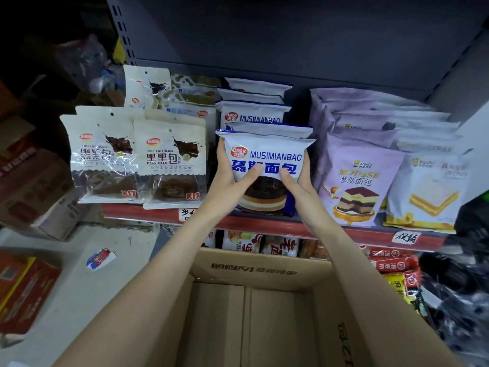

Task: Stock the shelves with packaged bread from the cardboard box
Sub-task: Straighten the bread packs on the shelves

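Stood flanked by brown-printed packs (169,160) and purple mousse packs (354,178). Gripped the white bread pack (266,165) with left hand (232,181) and right hand (299,181), fingers curled; possibly resting on the shelf (317,229).

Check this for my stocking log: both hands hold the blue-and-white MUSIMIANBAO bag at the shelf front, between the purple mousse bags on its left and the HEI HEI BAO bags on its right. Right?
Sides are swapped. In the head view, the HEI HEI BAO bags stand left of the MUSIMIANBAO bag and the purple mousse bags right. Left hand and right hand do hold it.
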Demonstrator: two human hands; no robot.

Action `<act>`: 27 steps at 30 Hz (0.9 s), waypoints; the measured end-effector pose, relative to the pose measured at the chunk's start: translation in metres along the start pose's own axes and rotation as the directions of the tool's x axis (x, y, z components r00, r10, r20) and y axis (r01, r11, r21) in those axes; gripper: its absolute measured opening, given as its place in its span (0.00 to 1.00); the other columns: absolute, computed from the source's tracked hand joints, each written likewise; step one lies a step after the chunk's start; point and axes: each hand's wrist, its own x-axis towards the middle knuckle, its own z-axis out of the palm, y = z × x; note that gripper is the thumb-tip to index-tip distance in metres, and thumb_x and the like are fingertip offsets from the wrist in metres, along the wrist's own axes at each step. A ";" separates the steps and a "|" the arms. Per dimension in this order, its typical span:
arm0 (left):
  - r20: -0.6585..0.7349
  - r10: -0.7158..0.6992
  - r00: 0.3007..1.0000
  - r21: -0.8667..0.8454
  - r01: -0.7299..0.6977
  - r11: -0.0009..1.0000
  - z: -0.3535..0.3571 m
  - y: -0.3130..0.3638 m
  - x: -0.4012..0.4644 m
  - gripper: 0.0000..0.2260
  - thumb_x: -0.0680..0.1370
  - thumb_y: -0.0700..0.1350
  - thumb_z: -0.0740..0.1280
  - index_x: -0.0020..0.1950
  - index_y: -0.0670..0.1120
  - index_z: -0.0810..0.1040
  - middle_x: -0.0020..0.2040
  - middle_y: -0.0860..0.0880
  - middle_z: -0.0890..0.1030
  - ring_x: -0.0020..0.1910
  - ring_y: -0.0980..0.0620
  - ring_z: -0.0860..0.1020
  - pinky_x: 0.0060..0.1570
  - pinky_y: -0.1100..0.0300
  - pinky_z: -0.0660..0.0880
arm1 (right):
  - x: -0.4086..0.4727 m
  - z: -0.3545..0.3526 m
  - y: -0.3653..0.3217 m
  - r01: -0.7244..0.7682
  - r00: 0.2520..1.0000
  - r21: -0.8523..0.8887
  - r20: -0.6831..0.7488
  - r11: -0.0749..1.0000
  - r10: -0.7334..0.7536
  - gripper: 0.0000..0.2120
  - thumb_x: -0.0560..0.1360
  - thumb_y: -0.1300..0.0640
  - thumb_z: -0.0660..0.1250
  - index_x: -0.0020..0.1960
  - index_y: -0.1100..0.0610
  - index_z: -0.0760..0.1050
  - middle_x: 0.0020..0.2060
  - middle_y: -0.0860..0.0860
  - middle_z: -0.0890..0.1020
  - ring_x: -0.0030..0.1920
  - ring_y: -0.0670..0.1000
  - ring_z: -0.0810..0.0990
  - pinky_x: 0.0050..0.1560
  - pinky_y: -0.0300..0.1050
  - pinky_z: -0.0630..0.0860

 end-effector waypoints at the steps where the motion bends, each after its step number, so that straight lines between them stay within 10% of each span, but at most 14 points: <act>1: -0.012 0.016 1.000 0.027 -0.015 1.000 0.001 0.000 0.000 0.35 0.77 0.47 0.66 0.76 0.51 0.46 0.71 0.53 0.68 0.66 0.64 0.69 0.61 0.72 0.67 | 0.000 -0.001 0.002 -0.004 1.000 0.013 0.001 1.000 0.004 0.33 0.77 0.50 0.60 0.76 0.48 0.47 0.68 0.39 0.69 0.68 0.38 0.67 0.69 0.36 0.64; 9: -0.008 0.025 1.000 0.128 -0.024 0.991 0.002 0.006 -0.001 0.42 0.74 0.55 0.67 0.78 0.50 0.43 0.72 0.52 0.67 0.67 0.62 0.69 0.65 0.66 0.68 | -0.015 -0.004 -0.018 -0.011 0.999 -0.082 -0.053 0.997 0.007 0.35 0.80 0.57 0.60 0.77 0.48 0.41 0.69 0.34 0.64 0.68 0.30 0.62 0.69 0.32 0.62; 12: -0.053 -0.002 0.999 0.166 0.011 0.986 0.000 0.014 -0.009 0.42 0.75 0.52 0.68 0.78 0.50 0.43 0.69 0.56 0.71 0.63 0.64 0.71 0.63 0.65 0.70 | -0.040 -0.015 -0.042 0.048 0.979 -0.291 -0.174 0.955 -0.103 0.30 0.78 0.56 0.62 0.75 0.45 0.54 0.73 0.42 0.62 0.73 0.43 0.60 0.73 0.49 0.61; 16: -0.195 0.071 0.978 0.404 0.014 0.915 -0.011 0.032 -0.035 0.42 0.74 0.56 0.69 0.79 0.49 0.46 0.73 0.55 0.65 0.67 0.61 0.67 0.64 0.61 0.68 | -0.041 -0.041 -0.093 0.265 0.924 -0.536 -0.096 0.802 -0.370 0.15 0.77 0.59 0.60 0.61 0.48 0.75 0.59 0.43 0.76 0.63 0.43 0.73 0.63 0.39 0.71; 21: -0.001 0.383 0.924 0.810 -0.224 0.542 -0.031 0.052 -0.028 0.44 0.68 0.61 0.72 0.77 0.51 0.54 0.74 0.46 0.59 0.74 0.47 0.55 0.71 0.56 0.54 | 0.056 -0.056 -0.115 0.446 0.888 -0.709 0.274 0.546 -0.369 0.12 0.77 0.62 0.62 0.58 0.57 0.79 0.55 0.50 0.80 0.50 0.41 0.75 0.52 0.28 0.68; 27: 0.330 0.128 0.935 0.927 -0.347 0.146 -0.037 0.067 0.026 0.52 0.62 0.69 0.72 0.77 0.57 0.47 0.78 0.48 0.48 0.77 0.45 0.45 0.74 0.44 0.47 | 0.159 -0.041 -0.088 0.610 0.779 -0.729 0.624 0.309 -0.065 0.21 0.76 0.55 0.67 0.69 0.54 0.70 0.65 0.54 0.75 0.65 0.51 0.73 0.63 0.37 0.65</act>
